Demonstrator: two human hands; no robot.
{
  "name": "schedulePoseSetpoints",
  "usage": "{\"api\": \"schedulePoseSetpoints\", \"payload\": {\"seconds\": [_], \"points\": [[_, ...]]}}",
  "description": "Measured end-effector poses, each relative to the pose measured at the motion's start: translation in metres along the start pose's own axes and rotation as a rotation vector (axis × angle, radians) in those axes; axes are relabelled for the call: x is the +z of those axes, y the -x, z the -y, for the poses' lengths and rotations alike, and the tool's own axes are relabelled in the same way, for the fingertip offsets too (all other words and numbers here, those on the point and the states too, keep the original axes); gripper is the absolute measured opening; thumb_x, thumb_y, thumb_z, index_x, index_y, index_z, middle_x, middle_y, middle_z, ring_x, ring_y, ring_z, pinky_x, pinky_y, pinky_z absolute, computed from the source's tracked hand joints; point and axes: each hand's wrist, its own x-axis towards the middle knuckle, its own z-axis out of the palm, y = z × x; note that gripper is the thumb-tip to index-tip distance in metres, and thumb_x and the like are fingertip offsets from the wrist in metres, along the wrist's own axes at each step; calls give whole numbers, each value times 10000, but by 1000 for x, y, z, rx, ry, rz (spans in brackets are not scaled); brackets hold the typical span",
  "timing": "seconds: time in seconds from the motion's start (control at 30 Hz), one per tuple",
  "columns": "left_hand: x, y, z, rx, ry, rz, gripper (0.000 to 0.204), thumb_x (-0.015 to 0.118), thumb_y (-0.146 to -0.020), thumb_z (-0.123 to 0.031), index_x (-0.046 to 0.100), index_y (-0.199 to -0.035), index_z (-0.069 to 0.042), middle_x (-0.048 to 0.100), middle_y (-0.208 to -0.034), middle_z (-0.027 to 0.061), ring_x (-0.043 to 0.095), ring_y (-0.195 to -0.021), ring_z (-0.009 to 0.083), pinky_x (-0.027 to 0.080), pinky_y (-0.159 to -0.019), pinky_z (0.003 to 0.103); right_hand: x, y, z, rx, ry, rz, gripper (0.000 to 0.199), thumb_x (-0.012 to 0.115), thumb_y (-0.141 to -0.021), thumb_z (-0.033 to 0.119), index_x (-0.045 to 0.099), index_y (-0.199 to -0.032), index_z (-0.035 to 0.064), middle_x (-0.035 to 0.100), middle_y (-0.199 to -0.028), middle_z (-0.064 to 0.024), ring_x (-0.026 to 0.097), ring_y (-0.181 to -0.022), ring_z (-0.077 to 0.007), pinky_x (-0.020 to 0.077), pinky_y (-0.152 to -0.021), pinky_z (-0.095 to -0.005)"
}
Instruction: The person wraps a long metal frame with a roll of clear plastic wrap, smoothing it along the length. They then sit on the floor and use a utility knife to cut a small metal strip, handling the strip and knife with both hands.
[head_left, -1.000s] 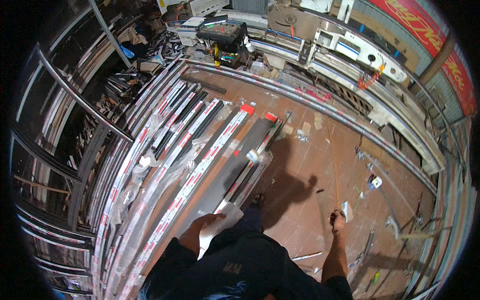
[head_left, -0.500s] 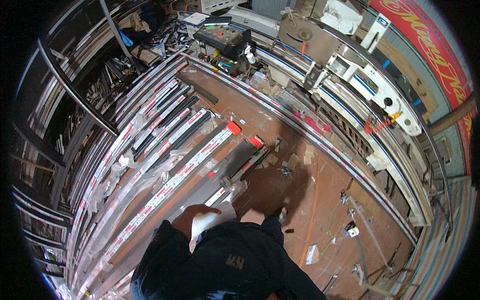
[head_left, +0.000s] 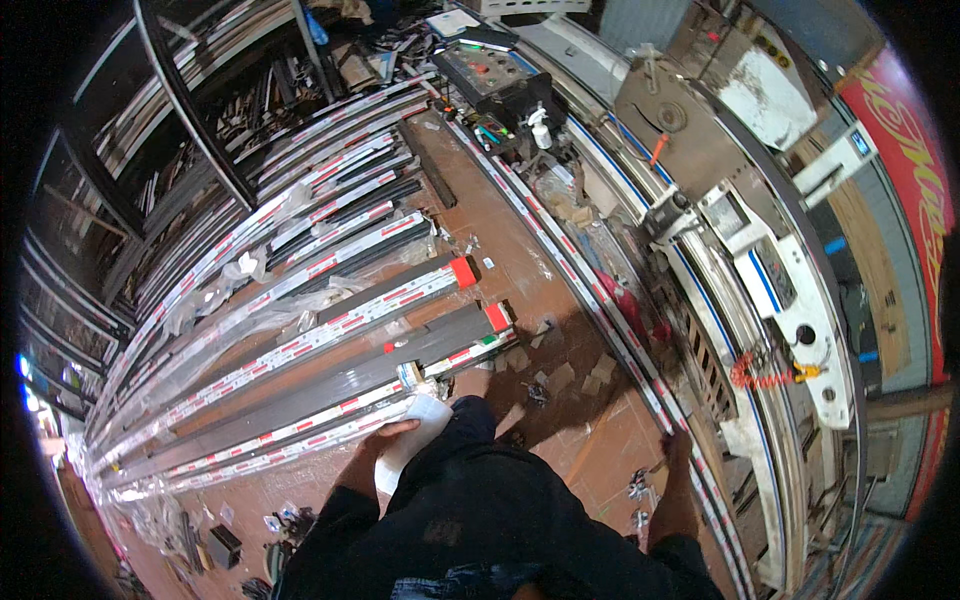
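Note:
My left hand [head_left: 392,434] is closed on a white sheet of paper [head_left: 418,428], held low in front of my dark clothing. Just beyond the sheet lie the ends of long bars wrapped in white film with red marks, including a bar [head_left: 350,403] on the floor. My right arm reaches out to the right. Its hand [head_left: 679,448] is at a long film-covered bar [head_left: 617,342] that runs from the far middle toward the near right. The fingers of this hand are dark and small, so their grip does not show.
Several long bars, some with red end wraps [head_left: 463,272], cover the floor to the left, with loose clear plastic [head_left: 205,300] over some. A long machine [head_left: 745,215] stands along the right, a red coiled hose [head_left: 752,372] on it. Scraps [head_left: 600,372] litter the brown floor.
The view has turned toward the right. My right arm, not visible before, now reaches to the long bar at the right. My left hand still holds the paper.

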Motion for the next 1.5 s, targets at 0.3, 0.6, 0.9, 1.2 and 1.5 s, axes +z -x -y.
{"api": "schedulePoseSetpoints", "payload": {"seconds": [0.3, 0.6, 0.9, 1.2, 1.5], "points": [[63, 0, 30, -523, 683, 23, 817, 682, -896, -618, 534, -1498, -86, 623, -1415, 150, 608, -1242, 333, 443, -1089, 455, 249, -92, 213, 49, -83, 404, 199, 719, -937, 330, 668, -1015, 154, 673, -805, -31, 644, -624, -158, 512, -535, -287], [120, -5, -4, -612, 938, -150, 855, 748, -849, -593, 546, -1455, -24, 641, -1380, 162, 621, -1220, 338, 446, -1080, 483, 496, -129, 304, 8, 366, 793, 280, 731, -944, 368, 690, -913, 93, 676, -736, -21, 613, -556, -145, 454, -475, -301], [270, -63, -123, -563, 1341, -714, 693, 606, -965, -544, 546, -1433, -38, 689, -1278, 149, 673, -1118, 311, 505, -1019, 446, 851, -306, 376, -246, 575, 776, 297, 687, -959, 395, 710, -916, 102, 671, -788, -34, 625, -669, -172, 482, -598, -357], [373, -185, -220, -947, 1625, -909, 685, 629, -965, -499, 521, -1449, -26, 672, -1304, 161, 657, -1162, 321, 512, -1026, 464, 1126, -446, 432, -1055, 1182, 386, 435, 697, -898, 454, 702, -1201, 141, 709, -1162, -224, 650, -1115, -421, 493, -981, -521], [387, -241, -253, -1101, 1608, -836, 705, 640, -954, -511, 520, -1449, -24, 667, -1311, 159, 652, -1166, 321, 508, -1024, 461, 1205, -556, 455, -1148, 1255, 589, 345, 623, -955, 364, 694, -1224, 160, 746, -1086, -217, 692, -1050, -409, 545, -892, -492]]}}
